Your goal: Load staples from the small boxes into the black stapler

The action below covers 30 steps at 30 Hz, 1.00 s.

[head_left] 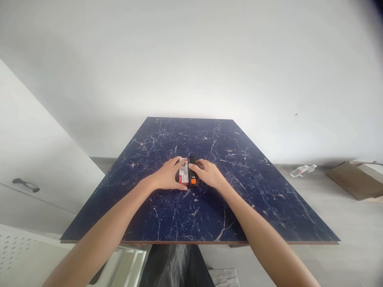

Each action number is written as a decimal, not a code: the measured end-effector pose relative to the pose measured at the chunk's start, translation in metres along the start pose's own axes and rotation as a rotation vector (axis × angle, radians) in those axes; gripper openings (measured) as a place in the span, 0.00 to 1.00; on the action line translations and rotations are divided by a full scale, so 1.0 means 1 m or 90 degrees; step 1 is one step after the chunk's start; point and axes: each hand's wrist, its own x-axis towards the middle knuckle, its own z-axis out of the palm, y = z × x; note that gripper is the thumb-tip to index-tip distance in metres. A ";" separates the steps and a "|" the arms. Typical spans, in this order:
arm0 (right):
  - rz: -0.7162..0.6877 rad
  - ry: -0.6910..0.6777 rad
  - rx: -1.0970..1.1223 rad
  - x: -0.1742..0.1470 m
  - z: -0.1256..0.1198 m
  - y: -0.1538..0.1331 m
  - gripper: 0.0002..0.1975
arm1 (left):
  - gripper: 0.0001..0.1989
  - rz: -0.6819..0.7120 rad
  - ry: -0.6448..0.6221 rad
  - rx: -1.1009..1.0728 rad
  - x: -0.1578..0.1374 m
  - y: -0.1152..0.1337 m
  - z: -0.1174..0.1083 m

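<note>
A small red and white box (183, 172) sits near the middle of the dark blue marbled table (191, 135). My left hand (167, 175) grips it from the left, the thumb at its near end and the fingers at its far end. Right beside the box lies a narrow black object with an orange patch (193, 181) at its near end; its kind I cannot make out. My right hand (208, 172) is closed on it from the right, thumb over its top and fingers curled along its far right side. The box and the black object appear to touch lengthwise.
A white wall (191, 59) stands behind the table. On the floor to the right lie a clear plastic bottle (303, 170) and a cardboard box (354, 181). At the left is a white door or cabinet panel with a dark handle (26, 185).
</note>
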 end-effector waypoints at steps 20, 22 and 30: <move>0.209 0.165 -0.286 -0.019 -0.126 0.112 0.16 | 0.62 0.139 0.066 -0.049 0.189 0.128 0.092; 0.273 0.216 -0.307 -0.018 -0.145 0.141 0.17 | 0.62 0.115 0.051 -0.031 0.224 0.158 0.109; 0.324 0.342 -0.276 -0.019 -0.144 0.161 0.22 | 0.68 0.112 0.005 -0.002 0.246 0.180 0.120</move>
